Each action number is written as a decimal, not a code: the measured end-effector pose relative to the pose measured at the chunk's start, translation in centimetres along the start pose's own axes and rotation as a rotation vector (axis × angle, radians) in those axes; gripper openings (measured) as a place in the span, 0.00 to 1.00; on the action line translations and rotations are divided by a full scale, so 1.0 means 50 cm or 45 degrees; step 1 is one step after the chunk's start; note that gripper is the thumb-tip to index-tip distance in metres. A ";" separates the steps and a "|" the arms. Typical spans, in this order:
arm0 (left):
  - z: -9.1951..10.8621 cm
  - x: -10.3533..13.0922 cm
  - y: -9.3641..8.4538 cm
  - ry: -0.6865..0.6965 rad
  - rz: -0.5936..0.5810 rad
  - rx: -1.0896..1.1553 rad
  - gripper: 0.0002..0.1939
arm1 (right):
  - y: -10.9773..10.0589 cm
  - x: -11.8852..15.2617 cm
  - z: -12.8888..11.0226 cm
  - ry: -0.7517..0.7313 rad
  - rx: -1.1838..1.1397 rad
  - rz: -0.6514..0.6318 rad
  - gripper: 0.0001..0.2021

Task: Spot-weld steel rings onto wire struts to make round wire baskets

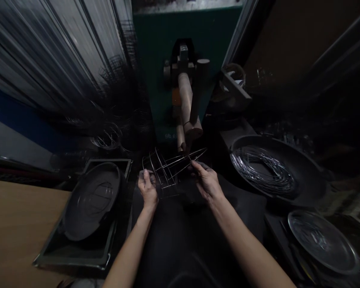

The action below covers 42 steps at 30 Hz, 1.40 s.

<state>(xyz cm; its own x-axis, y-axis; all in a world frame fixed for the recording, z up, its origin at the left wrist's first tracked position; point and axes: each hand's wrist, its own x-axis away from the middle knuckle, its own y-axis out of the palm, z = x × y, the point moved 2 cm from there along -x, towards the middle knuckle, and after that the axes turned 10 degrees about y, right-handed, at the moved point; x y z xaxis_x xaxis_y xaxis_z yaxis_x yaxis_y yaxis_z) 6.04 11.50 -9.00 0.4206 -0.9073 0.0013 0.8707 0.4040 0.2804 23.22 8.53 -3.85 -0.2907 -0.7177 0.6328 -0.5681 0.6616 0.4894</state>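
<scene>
Gripping wire frame [168, 168], both hands [148, 190]

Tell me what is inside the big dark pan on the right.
The dark pan holds a loose coil of thin wire rings lying against its left side. The pan floor under the coil is covered, so anything beneath cannot be seen.

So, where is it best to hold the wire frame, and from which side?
Probably at its two ends, from both sides, as the hands do now. The wire frame lies crosswise, wide and open on the left, tapering to a point on the right. The left hand grips the wide rim; the right hand pinches the narrow wires.
</scene>
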 end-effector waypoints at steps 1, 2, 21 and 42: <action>0.001 -0.002 0.001 -0.002 0.000 0.016 0.24 | 0.002 -0.001 0.000 0.000 -0.004 0.005 0.17; 0.002 -0.004 0.003 -0.010 -0.002 0.033 0.24 | 0.004 -0.002 0.000 -0.001 -0.007 0.008 0.17; 0.029 -0.007 0.015 -0.148 0.036 0.082 0.17 | 0.005 0.008 -0.009 0.016 -0.020 0.068 0.11; 0.018 0.025 -0.027 0.010 -0.002 0.033 0.17 | -0.244 0.138 -0.035 -0.191 0.544 0.279 0.23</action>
<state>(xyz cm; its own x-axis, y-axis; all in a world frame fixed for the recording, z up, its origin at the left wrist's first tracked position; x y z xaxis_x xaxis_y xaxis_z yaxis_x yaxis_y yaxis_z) 5.16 9.70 -8.50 0.4211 -0.9070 -0.0064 0.8645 0.3993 0.3053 29.50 -4.12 -4.39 -0.5282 -0.6156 0.5849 -0.7364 0.6750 0.0454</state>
